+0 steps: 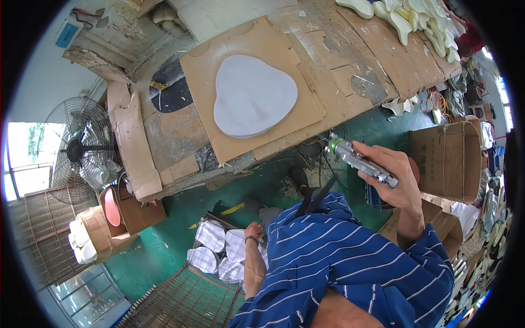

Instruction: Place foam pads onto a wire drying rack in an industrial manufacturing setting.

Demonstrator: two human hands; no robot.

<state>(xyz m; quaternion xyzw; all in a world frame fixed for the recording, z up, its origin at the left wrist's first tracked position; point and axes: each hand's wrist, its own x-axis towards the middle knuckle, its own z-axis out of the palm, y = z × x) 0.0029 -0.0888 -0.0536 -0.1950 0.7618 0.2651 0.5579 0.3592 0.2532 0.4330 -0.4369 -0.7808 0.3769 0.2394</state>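
My right hand (396, 172) is wrapped round a silver spray gun (361, 158) with a green ring near its front end. The gun is in the air just off the workbench's front edge, its front end toward the bench. On a brown cardboard sheet (199, 98) lies a pale grey, rounded three-lobed piece (254, 95), flat and apart from both hands. My left hand (254, 230) hangs low beside several white checked pads (210, 235); its fingers are too small and partly hidden to read. A dark band circles that wrist.
The workbench (339, 65) is covered with worn, torn cardboard. Several cream moulded pieces (394, 19) are heaped at its far right. A fan (79, 145) stands at the left, near a box (136, 210). A large open carton (443, 161) stands at the right, and wire racks (180, 300) at the lower left.
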